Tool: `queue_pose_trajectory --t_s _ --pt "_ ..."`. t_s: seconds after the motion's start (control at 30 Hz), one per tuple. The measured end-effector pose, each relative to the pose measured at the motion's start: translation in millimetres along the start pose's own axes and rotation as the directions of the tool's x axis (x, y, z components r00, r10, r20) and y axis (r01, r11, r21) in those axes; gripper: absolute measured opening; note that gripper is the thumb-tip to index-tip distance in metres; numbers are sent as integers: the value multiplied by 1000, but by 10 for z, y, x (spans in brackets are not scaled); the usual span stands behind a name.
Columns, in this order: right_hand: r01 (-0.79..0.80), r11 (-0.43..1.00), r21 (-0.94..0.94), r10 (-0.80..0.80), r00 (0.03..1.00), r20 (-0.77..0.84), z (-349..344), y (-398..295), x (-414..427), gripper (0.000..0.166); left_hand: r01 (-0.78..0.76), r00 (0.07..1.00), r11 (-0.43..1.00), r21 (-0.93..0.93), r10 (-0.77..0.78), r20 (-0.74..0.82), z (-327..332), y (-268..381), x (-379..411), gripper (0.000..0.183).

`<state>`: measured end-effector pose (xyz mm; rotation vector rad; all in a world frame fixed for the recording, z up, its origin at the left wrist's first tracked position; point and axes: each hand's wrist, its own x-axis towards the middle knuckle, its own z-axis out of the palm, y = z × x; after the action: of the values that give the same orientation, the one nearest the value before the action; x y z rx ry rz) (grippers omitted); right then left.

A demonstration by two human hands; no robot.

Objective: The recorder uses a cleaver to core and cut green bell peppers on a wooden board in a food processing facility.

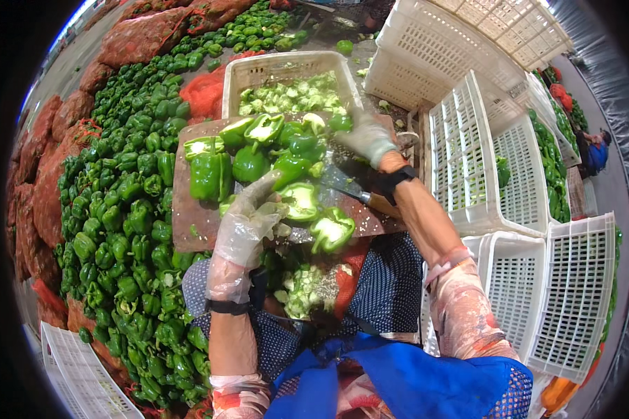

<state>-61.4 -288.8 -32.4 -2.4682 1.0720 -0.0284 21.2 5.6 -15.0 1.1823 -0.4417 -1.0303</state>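
Observation:
Whole and cut green bell peppers lie on a dark board in front of me. My left hand, in a thin clear plastic glove over a fabric one, is at the board's near left, its fingers by a whole pepper; whether it grips anything I cannot tell. My right hand, gloved and blurred, is over the far right of the board, beside a small green pepper; its fingertips are unclear. A knife with a wooden handle lies on the board below it. Two opened pepper pieces show pale insides near the front edge.
Beyond the board stands a plastic crate of pale pepper cores. A large heap of peppers covers the left, with red mesh sacks behind. White crates stand at the right. More cores lie below the board. Another person is far right.

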Motion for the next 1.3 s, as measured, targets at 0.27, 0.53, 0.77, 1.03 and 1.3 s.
queue_pose_trajectory --t_s 0.27,0.53,0.77,1.03,1.3 --pt "-491 -265 830 -610 752 250 317 -406 -1016 43 95 991 641 -761 7 130 118 -193 193 52" --pt "597 739 311 -532 801 -274 242 -642 -1298 35 -4 985 749 -663 116 125 172 -287 118 58" --pt "701 712 -42 -699 713 48 439 -716 -1398 45 -46 989 991 -126 62 133 -92 -450 312 55" --pt "518 697 495 -585 811 -25 435 -851 -1343 48 16 997 959 -284 4 71 -26 -210 193 66" --pt "521 853 20 -477 795 -375 -112 -340 -1055 51 -294 943 879 -375 332 37 161 -89 96 84"
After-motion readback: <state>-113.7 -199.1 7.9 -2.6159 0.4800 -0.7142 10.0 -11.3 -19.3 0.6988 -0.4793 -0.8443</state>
